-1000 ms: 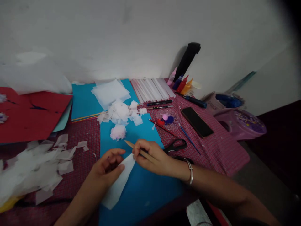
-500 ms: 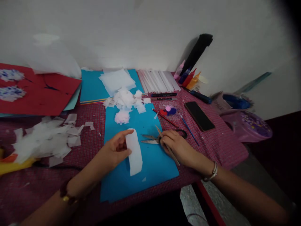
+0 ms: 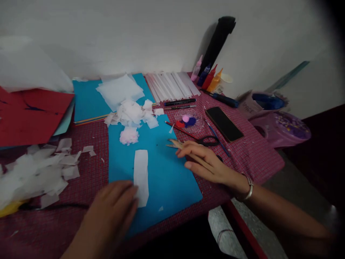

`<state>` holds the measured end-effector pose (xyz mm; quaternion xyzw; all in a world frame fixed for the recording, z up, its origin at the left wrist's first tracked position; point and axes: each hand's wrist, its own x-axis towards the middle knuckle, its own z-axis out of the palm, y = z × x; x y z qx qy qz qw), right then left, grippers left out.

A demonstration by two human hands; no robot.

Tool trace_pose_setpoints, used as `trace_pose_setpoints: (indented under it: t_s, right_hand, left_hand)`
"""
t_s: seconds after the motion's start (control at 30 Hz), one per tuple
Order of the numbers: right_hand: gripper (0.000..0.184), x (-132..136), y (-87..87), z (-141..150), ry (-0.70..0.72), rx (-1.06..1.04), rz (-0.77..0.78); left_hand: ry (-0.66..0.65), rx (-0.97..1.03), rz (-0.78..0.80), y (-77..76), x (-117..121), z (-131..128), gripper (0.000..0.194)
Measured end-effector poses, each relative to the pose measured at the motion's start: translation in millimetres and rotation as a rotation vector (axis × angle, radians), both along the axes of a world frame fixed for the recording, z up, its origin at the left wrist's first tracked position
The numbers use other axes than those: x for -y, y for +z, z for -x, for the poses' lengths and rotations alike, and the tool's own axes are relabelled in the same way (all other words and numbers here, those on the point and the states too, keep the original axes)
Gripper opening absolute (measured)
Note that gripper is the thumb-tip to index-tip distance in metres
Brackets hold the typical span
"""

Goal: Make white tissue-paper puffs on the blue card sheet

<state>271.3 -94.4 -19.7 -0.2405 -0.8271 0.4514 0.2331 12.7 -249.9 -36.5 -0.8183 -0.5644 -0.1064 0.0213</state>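
"Which hand's nearer that white paper strip (image 3: 141, 172)?"

"The left hand (image 3: 114, 208). The strip's near end is right by its fingertips, long axis running away ahead. Can't tell if they're gripping, they're blurred."

"And the right hand (image 3: 206, 164)?"

"Farther off, pinched around a wooden stick (image 3: 201, 161)"

Dark phone (image 3: 224, 124) on checked cloth (image 3: 256, 158); long black object (image 3: 217, 43) against wall (image 3: 121, 36); red sheet (image 3: 35, 118) at left
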Motion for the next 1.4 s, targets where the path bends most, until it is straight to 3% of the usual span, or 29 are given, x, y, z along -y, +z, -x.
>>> trace_pose_setpoints:
  t_s: [0.07,0.17,0.27,0.37,0.47,0.57,0.67,0.77,0.9,1.1,1.27,1.4]
  right_hand:
    - [0.018,7,3.9,10,0.072,-0.055,0.225]
    - [0.026,12,3.1,27,0.119,-0.102,0.466]
    - [0.023,13,-2.1,39,0.103,-0.068,0.563]
    - [0.018,12,-9.5,47,0.082,-0.052,0.607]
    - [0.018,10,-16.9,49,0.063,-0.022,0.572]
    - [0.02,9,-21.1,48,0.042,-0.001,0.335]
    - [0.021,8,-23.0,49,0.087,0.001,0.123]
    - [0.02,7,-26.1,49,0.136,-0.003,0.056]
    - [0.02,6,-31.1,49,0.153,0.037,-0.008]
    - [0.023,6,-27.7,49,0.071,0.045,0.026]
    - [0.02,5,-19.6,49,0.085,0.055,0.082]
    - [0.019,3,-16.1,47,0.002,0.082,0.286]
  left_hand:
    - [-0.122,-0.056,0.011,-4.4,9,-10,0.03]
    - [-0.166,-0.184,0.004,-11.0,15,-17,0.048]
    - [-0.144,-0.233,0.114,-10.7,10,-12,0.049]
    - [-0.14,-0.132,0.272,-3.7,-2,-5,0.036]
    - [-0.079,0.014,0.367,3.5,-17,-3,0.024]
    - [-0.048,0.054,0.327,3.4,-27,-4,0.03]
    - [-0.093,0.02,0.187,-6.6,-33,-2,0.024]
    - [-0.158,0.027,0.08,-20.8,-35,1,0.021]
    - [-0.19,0.022,-0.014,-32.9,-35,4,0.031]
    - [-0.174,0.01,-0.03,-35.3,-36,6,0.042]
    - [-0.102,0.005,-0.036,-36.6,-41,12,0.043]
    - [-0.269,0.053,-0.064,-41.7,-42,12,0.04]
